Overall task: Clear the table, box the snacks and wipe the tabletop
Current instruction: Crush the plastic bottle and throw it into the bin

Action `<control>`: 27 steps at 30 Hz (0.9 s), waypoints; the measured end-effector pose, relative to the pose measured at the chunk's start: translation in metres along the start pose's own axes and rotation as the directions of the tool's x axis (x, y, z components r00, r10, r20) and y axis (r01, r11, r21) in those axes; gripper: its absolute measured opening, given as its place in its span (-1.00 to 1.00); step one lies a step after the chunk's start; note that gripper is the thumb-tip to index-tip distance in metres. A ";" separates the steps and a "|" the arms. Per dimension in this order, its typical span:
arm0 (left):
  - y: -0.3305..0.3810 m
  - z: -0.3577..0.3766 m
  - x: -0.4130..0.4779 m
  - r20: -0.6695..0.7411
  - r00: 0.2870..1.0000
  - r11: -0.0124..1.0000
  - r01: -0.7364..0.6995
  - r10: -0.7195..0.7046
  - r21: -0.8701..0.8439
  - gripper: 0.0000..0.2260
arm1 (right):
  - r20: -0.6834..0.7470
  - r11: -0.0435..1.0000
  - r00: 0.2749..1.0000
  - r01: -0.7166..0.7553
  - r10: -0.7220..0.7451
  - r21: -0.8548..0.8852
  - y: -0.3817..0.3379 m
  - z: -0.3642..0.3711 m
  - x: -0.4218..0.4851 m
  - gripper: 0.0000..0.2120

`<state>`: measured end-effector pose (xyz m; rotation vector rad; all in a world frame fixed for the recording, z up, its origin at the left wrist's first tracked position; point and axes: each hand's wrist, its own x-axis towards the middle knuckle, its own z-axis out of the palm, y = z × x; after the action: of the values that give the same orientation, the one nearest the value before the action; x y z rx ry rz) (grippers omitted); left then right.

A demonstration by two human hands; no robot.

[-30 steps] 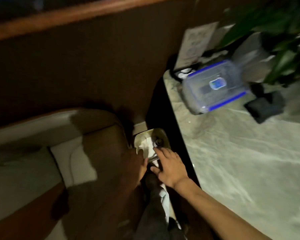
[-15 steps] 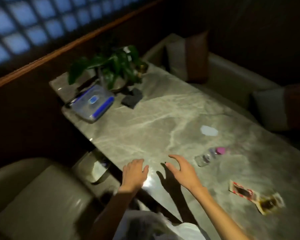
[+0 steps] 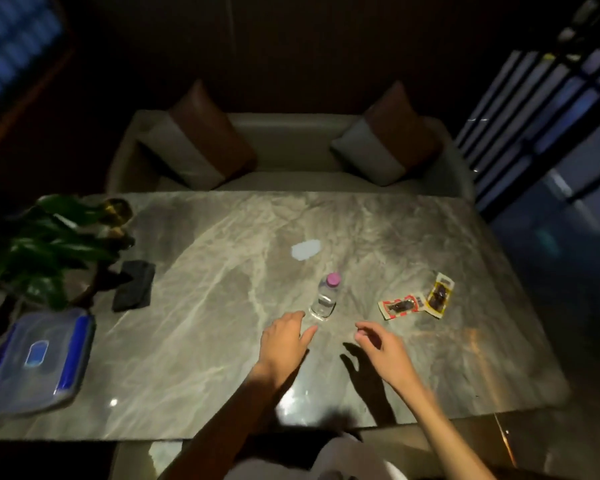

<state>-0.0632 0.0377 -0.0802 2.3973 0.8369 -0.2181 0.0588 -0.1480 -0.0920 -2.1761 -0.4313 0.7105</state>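
Both loose and empty, your left hand [image 3: 284,341] and right hand [image 3: 386,348] had swung back over the bench [image 3: 187,358] toward the bottle [image 3: 326,300], probably next.

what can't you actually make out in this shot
Head view, dim and blurred:
- snack packets: print too small to read.
- plastic box: contents hidden by its cloudy lid.
- plant: pot hidden by leaves.
- white scrap: tissue or paper, too blurred.
- left hand: whether it touches the water bottle, unclear.
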 end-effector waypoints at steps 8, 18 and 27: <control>0.052 -0.016 0.069 0.032 0.998 0.994 -0.046 0.050 -0.103 -0.44 | 0.059 0.987 0.991 -0.128 0.122 0.101 0.003 0.004 0.041 -0.66; 0.071 0.001 0.109 -0.040 0.999 0.970 0.000 -0.010 -0.244 -0.90 | 0.274 0.991 0.961 -0.060 0.025 0.119 0.007 -0.021 0.100 -0.53; 0.028 -0.018 0.068 -0.053 0.888 0.339 0.119 -0.456 -0.933 -0.88 | 0.432 0.840 0.901 -0.271 0.049 0.470 -0.009 -0.034 0.134 -0.45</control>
<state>0.0067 0.0658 -0.0745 1.1740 1.1370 0.4352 0.1839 -0.0929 -0.1132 -1.5541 -0.2186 1.2318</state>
